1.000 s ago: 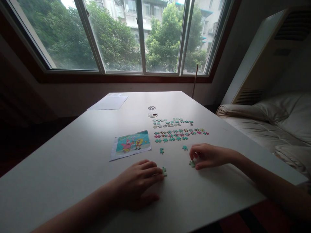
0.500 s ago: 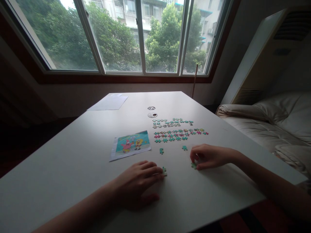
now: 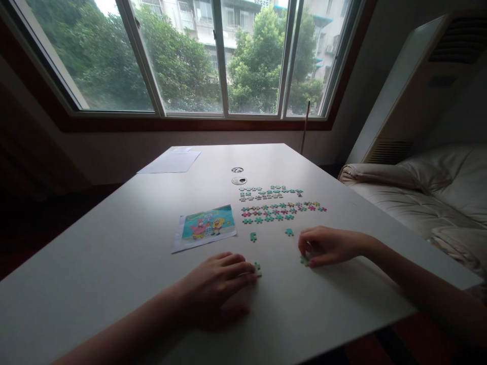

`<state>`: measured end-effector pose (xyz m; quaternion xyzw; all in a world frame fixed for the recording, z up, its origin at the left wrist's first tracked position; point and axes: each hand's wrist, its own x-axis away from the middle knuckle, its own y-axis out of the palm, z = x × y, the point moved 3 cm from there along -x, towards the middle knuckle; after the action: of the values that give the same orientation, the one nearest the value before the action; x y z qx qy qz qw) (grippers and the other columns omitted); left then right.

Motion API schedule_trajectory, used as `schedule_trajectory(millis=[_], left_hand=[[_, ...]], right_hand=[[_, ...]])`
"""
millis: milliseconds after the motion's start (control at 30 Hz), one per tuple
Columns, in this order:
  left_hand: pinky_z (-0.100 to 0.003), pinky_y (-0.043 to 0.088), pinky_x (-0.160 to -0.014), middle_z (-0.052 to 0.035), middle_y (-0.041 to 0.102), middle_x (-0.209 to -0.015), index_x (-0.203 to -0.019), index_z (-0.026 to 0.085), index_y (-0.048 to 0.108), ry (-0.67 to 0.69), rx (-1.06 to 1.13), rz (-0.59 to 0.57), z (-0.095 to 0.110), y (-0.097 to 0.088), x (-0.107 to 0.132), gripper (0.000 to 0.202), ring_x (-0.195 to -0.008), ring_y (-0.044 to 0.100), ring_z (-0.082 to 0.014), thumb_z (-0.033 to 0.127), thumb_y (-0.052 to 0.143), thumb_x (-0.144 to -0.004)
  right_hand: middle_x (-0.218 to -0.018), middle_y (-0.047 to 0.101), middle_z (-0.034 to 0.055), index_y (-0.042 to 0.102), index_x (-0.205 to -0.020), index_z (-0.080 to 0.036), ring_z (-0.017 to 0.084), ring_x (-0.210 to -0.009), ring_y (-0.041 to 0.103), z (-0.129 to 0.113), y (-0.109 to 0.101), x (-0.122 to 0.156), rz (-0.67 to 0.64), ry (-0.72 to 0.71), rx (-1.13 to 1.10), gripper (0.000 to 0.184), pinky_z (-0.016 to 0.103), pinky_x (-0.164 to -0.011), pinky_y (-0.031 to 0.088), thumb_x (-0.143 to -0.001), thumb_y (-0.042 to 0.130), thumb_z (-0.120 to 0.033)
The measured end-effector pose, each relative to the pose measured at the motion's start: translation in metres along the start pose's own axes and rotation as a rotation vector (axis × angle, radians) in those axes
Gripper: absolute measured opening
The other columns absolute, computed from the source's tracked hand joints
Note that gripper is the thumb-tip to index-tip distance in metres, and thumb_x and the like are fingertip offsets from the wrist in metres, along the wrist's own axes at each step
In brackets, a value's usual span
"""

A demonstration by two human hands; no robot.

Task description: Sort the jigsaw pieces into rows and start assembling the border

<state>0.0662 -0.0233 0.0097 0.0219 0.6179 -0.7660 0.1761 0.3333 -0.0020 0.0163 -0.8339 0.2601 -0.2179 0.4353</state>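
Observation:
My left hand lies palm down on the white table, fingers stretched out and thumb apart. Its fingertips touch a green puzzle piece. My right hand has its fingers curled, with index finger and thumb at another green puzzle piece on the tabletop. Part of that piece is hidden by the fingers. Two teal pieces lie a little farther off: a left one and a right one. Beyond them, several loose puzzle pieces are spread in rows.
A picture sheet with cartoon figures lies left of the pieces. White papers rest at the table's far left edge. Behind the rows is a round hole cover. A pale sofa stands to the right; a window is ahead.

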Motion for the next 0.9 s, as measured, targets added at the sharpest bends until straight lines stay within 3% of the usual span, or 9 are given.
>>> schedule_trajectory(millis=[133,367,600,900], left_hand=[[-0.04,0.042,-0.084,-0.0111,0.057,-0.111,-0.119,0.018,0.046,-0.013,0.017,-0.014,-0.002,0.0,0.002,0.042,-0.097,0.051,-0.0247,0.036,0.051,-0.081],[-0.045,0.039,-0.088,-0.0105,0.052,-0.118,-0.12,0.018,0.045,-0.182,-0.093,0.059,-0.026,-0.001,0.001,0.037,-0.107,0.044,-0.0269,0.032,0.047,-0.086],[-0.049,0.032,-0.093,-0.0103,0.038,-0.131,-0.13,0.024,0.034,-0.375,-0.175,0.029,-0.037,0.002,-0.001,0.045,-0.115,0.036,-0.0294,0.039,0.04,-0.088],[-0.047,0.03,-0.095,-0.0084,0.039,-0.129,-0.131,0.027,0.033,-0.377,-0.164,-0.033,-0.038,0.004,-0.002,0.045,-0.115,0.034,-0.0288,0.042,0.037,-0.088]], right_hand=[[-0.084,0.052,0.0029,0.057,-0.09,-0.015,0.009,-0.067,0.045,0.003,-0.002,0.0,0.04,0.019,-0.027,0.026,0.019,-0.058,0.037,-0.075,0.059,-0.037],[-0.076,0.05,0.001,0.058,-0.095,-0.018,0.009,-0.06,0.043,0.025,-0.003,-0.012,0.446,0.175,0.062,0.023,0.021,-0.057,0.036,-0.079,0.054,-0.034],[-0.074,0.053,0.0005,0.062,-0.096,-0.021,0.009,-0.059,0.047,0.027,0.008,-0.022,0.502,0.227,0.092,0.024,0.022,-0.059,0.038,-0.077,0.055,-0.033],[-0.073,0.055,-0.0001,0.064,-0.092,-0.023,0.009,-0.058,0.047,0.029,0.009,-0.024,0.523,0.239,0.085,0.021,0.022,-0.06,0.038,-0.076,0.055,-0.033]])
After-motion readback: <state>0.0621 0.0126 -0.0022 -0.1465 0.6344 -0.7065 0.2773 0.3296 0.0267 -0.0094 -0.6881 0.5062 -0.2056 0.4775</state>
